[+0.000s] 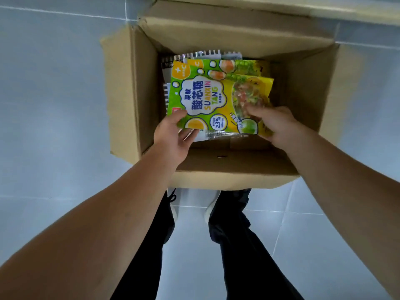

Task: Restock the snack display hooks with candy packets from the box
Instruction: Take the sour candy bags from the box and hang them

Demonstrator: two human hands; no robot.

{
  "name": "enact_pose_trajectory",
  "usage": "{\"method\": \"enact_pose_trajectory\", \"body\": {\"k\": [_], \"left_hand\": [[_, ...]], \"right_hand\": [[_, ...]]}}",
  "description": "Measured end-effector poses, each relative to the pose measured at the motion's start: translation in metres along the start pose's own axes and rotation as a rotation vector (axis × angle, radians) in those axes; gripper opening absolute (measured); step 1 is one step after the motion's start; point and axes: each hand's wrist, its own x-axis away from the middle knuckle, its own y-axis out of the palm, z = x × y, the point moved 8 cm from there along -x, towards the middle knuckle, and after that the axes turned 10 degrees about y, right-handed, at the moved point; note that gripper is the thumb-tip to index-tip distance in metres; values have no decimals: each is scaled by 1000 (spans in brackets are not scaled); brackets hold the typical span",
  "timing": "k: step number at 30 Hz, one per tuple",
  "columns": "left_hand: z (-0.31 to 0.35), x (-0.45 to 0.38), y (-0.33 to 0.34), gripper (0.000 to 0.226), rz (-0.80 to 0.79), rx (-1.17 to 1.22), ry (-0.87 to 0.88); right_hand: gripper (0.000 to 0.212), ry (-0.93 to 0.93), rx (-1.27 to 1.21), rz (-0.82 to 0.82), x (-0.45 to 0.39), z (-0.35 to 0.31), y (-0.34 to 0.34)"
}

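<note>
- Far left, pale grey floor tiles (54, 105) lay bare beside the cardboard box (125, 94), whose flaps stood open on the floor.
- Next over, the left hand (171, 135) reached into the box from the near side, thumb pressed down on the lower left corner of the top candy packet (207, 100), other fingers curled under that edge — a pinch on the corner, packet caught between thumb and fingers.
- Dead centre, that green and yellow packet lay face up, its print turned sideways, spanning the gap between both hands and sitting above the rest of the stack.
- Behind it, a second matching packet (242, 67) peeked out toward the far wall of the box, with silvery striped packet edges (201, 55) showing beyond and to the left.
- Further right, the right hand (272, 124) came in, fingertips laid on the packet's clear window end and thumb side tucked under its lower right corner, gripping that end.
- So the packet was held at both near corners, its far edge pointing away from the person, still inside the box.
- Bottom centre, dark trousers (238, 245) and white shoes (173, 204) stood right against the box's near wall.
</note>
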Motion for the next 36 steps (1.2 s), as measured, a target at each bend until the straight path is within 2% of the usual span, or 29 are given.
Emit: {"method": "enact_pose_trajectory", "body": {"k": [3, 5, 9, 12, 14, 15, 18, 20, 22, 24, 27, 30, 34, 36], "left_hand": [[4, 31, 10, 15, -116, 150, -29], [11, 57, 21, 20, -201, 213, -32], [19, 99, 29, 20, -245, -32, 36], [54, 139, 20, 23, -243, -146, 132], [82, 169, 14, 34, -295, -217, 176], [95, 183, 12, 38, -334, -251, 198], [139, 244, 11, 36, -456, -326, 255], [164, 287, 12, 39, -527, -368, 276], [183, 332, 14, 47, -616, -390, 286], [199, 371, 13, 49, -661, -391, 287], [224, 430, 10, 39, -675, -412, 335], [241, 479, 6, 36, -642, -451, 421], [244, 549, 7, 38, -620, -526, 545], [239, 586, 12, 31, -637, -549, 609]], "right_hand": [[60, 95, -143, -127, 32, 24, 2], [53, 149, -214, -192, 57, 39, 9], [46, 166, -268, -267, 113, 57, 28], [63, 83, -161, -246, 171, 58, 24], [92, 11, -110, -150, 210, 53, 6], [98, -52, -99, -67, 229, 47, -9], [89, -298, -5, 141, 301, 15, -48], [76, -446, 15, 107, 353, -8, -62], [53, -517, 75, 41, 408, -27, -67], [57, -544, 92, -16, 446, -37, -71], [42, -613, -15, -80, 510, -34, -86], [28, -620, -83, -52, 562, -17, -104], [39, -631, -129, -34, 613, 14, -142], [27, -690, -160, -35, 642, 29, -167]]}}
